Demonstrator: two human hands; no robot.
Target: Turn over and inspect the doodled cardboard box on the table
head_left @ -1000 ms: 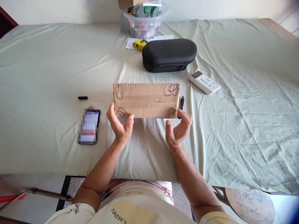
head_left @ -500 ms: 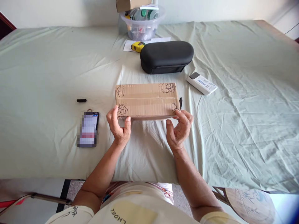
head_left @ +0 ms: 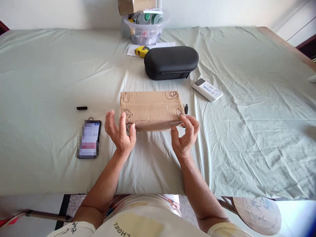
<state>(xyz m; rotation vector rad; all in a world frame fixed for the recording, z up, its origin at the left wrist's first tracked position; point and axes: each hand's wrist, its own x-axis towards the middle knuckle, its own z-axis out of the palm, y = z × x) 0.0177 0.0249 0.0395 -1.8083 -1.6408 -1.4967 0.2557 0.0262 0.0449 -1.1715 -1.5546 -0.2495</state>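
A taped cardboard box [head_left: 150,103] with black scribbles at its top corners is in front of me, its near side partly showing. My left hand [head_left: 120,138] grips the near left corner between forefinger and thumb, with the other fingers spread away from it. At the near right corner, my right hand [head_left: 185,138] holds the box with thumb and fingertips. A black marker [head_left: 186,108] lies just beyond the box's right side, partly hidden by the right hand. Its likely cap [head_left: 82,108], a small black piece, is off to the left.
A phone [head_left: 89,140] with a blurred screen lies left of my hands. Beyond the box are a black zip case [head_left: 171,62], a yellow tape measure [head_left: 142,51] on papers and a clear plastic basin [head_left: 148,33] of bottles. A white power bank-like device [head_left: 207,89] rests at right.
The box has tipped so that more of its near side shows. My left hand's outer fingers have spread apart. The whole view has shifted slightly.
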